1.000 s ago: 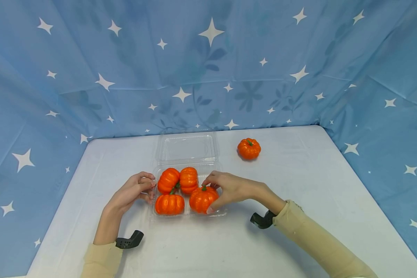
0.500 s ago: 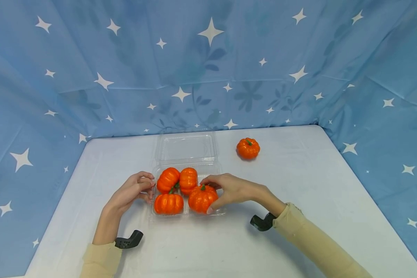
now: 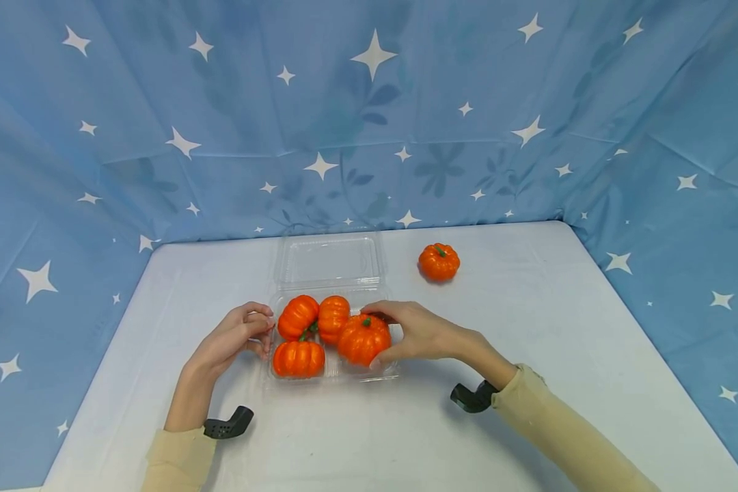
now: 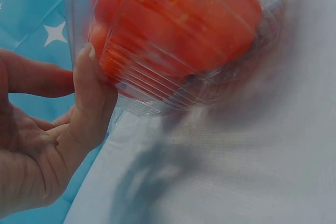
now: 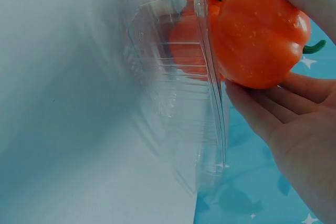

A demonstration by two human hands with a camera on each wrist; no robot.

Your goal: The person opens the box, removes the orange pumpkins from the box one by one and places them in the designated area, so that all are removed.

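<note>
In the head view, a clear plastic clamshell container [image 3: 350, 377] stands with its lid [image 3: 331, 261] folded back. Three small orange pumpkins, one at the front left [image 3: 298, 359] and two behind, sit inside. My right hand [image 3: 421, 333] grips a larger orange pumpkin [image 3: 364, 340] between thumb and fingers, over the container's right part. The right wrist view shows this pumpkin [image 5: 262, 35] above the rim, its green stem pointing away from the container. My left hand [image 3: 236, 336] pinches the container's left edge; in the left wrist view the thumb [image 4: 89, 87] lies against its wall.
Another orange pumpkin [image 3: 439, 262] sits on the white table [image 3: 529, 307] at the back right, beyond my right hand. A blue star-patterned curtain [image 3: 369, 123] rises along the table's back and sides.
My right hand has raised the larger pumpkin and shifted it slightly right and away from me. My left hand, the container and the other pumpkins stay in place.
</note>
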